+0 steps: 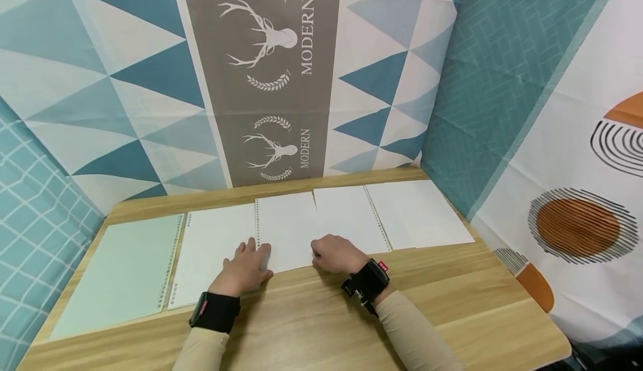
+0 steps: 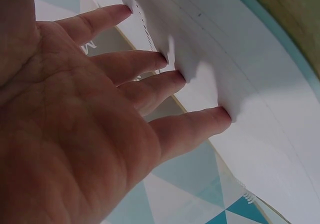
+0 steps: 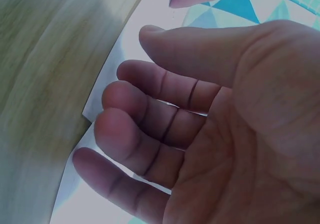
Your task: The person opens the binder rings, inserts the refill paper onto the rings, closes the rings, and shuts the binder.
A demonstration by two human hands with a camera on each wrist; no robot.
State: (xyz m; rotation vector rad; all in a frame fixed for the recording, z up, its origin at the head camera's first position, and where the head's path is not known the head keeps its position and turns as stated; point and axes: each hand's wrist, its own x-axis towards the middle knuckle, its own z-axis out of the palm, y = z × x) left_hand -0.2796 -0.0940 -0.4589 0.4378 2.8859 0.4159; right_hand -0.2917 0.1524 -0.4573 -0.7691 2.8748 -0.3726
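My left hand (image 1: 243,268) spreads its fingers over two white pages, across the hole-punched edge where the left page (image 1: 216,231) meets the middle page (image 1: 286,220). In the left wrist view its fingertips (image 2: 222,115) press against the white paper. My right hand (image 1: 336,254) is at the front edge of the middle page and the page to its right (image 1: 344,215). Seen from the right wrist, its fingers (image 3: 117,134) are loosely curled with the thumb apart, and nothing is between them.
A pale green notebook sheet (image 1: 120,270) with a holed right edge lies at the far left. More white pages (image 1: 422,215) continue the row to the right. All lie on a wooden table (image 1: 311,326), with patterned cloth walls (image 1: 382,75) behind and beside it.
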